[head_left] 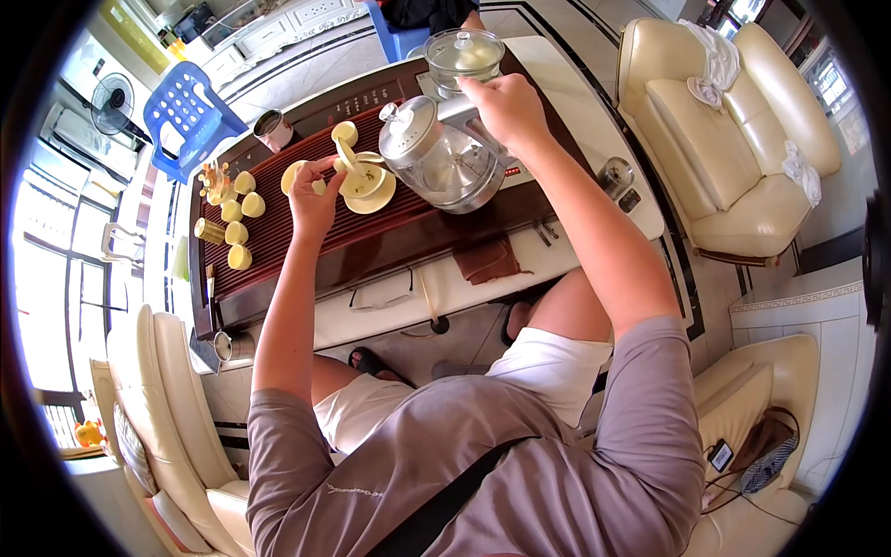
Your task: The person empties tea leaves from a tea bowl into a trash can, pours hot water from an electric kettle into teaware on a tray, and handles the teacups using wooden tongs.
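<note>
My right hand (pixel 510 110) is wrapped round the handle of a glass kettle (pixel 444 167), which is tilted to the left over the tea tray (pixel 325 232). Just left of its spout, a pale yellow lidded bowl (pixel 368 188) sits on the slats, with liquid and leaves inside. My left hand (pixel 314 193) pinches the bowl's lid (pixel 347 156), holding it raised on edge at the bowl's rim. Small yellow cups (pixel 253 205) stand in a group at the tray's left, and another cup (pixel 344 133) stands behind the lid.
Behind the kettle is a glass pot (pixel 463 58) with a lid. A dark mug (pixel 273 131) stands at the tray's back edge. A brown cloth (pixel 486 261) and eyeglasses (pixel 381 303) lie near the front. A person sits across the table.
</note>
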Motion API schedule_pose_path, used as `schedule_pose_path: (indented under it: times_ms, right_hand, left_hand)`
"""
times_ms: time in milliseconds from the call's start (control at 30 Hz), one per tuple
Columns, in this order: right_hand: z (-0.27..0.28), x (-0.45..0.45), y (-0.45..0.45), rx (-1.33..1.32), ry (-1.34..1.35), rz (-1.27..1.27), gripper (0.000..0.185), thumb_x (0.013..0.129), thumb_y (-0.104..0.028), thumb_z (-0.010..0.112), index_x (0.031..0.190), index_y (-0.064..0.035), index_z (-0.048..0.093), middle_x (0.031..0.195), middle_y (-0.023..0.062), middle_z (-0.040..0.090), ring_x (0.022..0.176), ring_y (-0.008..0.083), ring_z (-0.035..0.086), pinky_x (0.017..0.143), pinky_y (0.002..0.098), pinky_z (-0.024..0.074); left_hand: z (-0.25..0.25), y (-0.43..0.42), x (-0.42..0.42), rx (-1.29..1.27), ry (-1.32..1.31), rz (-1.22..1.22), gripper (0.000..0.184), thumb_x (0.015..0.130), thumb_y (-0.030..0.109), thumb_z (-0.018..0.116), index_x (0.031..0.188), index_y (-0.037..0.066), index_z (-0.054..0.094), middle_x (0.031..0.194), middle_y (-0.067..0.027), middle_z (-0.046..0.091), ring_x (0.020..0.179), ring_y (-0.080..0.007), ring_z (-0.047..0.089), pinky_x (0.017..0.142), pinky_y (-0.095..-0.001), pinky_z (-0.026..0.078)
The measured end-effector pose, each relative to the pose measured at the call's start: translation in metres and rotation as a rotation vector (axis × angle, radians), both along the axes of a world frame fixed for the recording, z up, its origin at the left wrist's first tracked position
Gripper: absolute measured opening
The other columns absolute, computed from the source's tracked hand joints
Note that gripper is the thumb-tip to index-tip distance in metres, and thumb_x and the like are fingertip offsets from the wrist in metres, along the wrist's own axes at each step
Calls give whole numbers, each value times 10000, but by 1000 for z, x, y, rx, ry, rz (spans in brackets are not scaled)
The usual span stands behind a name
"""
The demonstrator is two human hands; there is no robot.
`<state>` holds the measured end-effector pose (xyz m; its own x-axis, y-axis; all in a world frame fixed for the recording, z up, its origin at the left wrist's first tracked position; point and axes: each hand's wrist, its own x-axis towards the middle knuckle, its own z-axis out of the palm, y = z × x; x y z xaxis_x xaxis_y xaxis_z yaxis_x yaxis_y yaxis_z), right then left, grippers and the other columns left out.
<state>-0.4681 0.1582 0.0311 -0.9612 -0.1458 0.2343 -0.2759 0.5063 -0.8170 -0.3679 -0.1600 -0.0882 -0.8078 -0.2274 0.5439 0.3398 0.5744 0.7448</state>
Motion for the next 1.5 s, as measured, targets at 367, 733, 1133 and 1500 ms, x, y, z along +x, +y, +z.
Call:
schedule_pose_path:
  times_ms: [367, 733, 1133, 1500]
  right_hand:
    - [-17, -4, 9, -140, -113, -85, 507, 832, -437, 615, 624, 22, 665, 536, 166, 602, 584, 303, 661, 616, 437, 502]
    - [-33, 4, 40, -610, -170, -168, 474, 846, -326, 726, 510, -105, 475, 514, -26, 411, 420, 105, 355, 434, 295, 286]
    - [-44, 4, 74, -784, -143, -284, 450, 855, -307, 719, 536, -43, 542, 526, 17, 472, 404, 122, 401, 420, 301, 301]
    - [-51, -3, 95, -874, -92, -314, 388, 858, -268, 713, 578, -36, 576, 560, 26, 526, 400, 127, 419, 410, 284, 325]
  left_hand:
    - [14, 10, 3, 458, -85, -1, 180, 916, 130, 717, 1007, -11, 652, 914, -35, 689, 770, -60, 568, 734, -211, 448]
    - [21, 4, 8, 624, -180, 58, 148, 904, 119, 730, 983, 25, 647, 892, -30, 692, 735, -32, 573, 632, -173, 420]
    - [30, 15, 7, 319, -183, 179, 209, 861, 158, 766, 876, -13, 646, 885, -77, 692, 793, -106, 633, 729, -260, 518]
    - [29, 19, 12, 305, -181, 166, 235, 862, 193, 770, 913, -9, 662, 909, -72, 702, 790, -95, 623, 738, -256, 510]
